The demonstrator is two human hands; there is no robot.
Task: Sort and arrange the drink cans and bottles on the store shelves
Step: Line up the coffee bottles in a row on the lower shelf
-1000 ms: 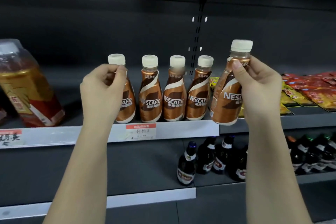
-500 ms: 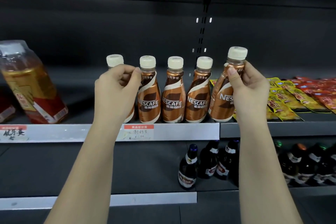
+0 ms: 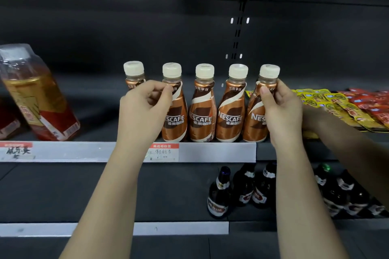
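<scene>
Several brown Nescafe coffee bottles with cream caps stand in a row at the front of the dark shelf (image 3: 216, 150). My right hand (image 3: 281, 111) grips the rightmost bottle (image 3: 255, 120), which stands upright at the row's right end. My left hand (image 3: 143, 111) has its fingers curled around the leftmost bottle (image 3: 134, 78), and its fingertips touch the neck of the second bottle (image 3: 174, 120). Two more bottles (image 3: 202, 115) (image 3: 231, 115) stand between, labels facing me.
A shrink-wrapped pack of tea bottles (image 3: 37, 99) leans at the left of the shelf. Yellow and red snack packets (image 3: 345, 107) lie on the right. Dark glass bottles (image 3: 242, 189) stand on the lower shelf. A price tag (image 3: 163, 152) hangs on the shelf rail.
My right hand brought its bottle down and left, and it now stands at the right end of the row. My left hand shifted right along the leftmost bottle.
</scene>
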